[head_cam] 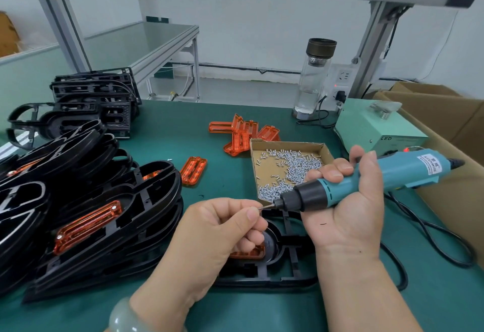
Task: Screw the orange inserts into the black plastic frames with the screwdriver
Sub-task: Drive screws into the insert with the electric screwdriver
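pinching a screw [259,208] against the bit [267,206], left fingers [251,214] may drop it if the screwdriver [372,175], clamped in right fingers [335,172], wobbles.

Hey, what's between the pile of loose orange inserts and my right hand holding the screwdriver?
In the head view, a cardboard tray of small silver screws lies between the orange inserts and the right hand gripping the screwdriver.

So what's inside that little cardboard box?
Lots of tiny silver screws, heaped mostly toward the near right side of the cardboard box, with bare brown bottom on the left. Its near right edge is hidden behind the screwdriver and the right hand.
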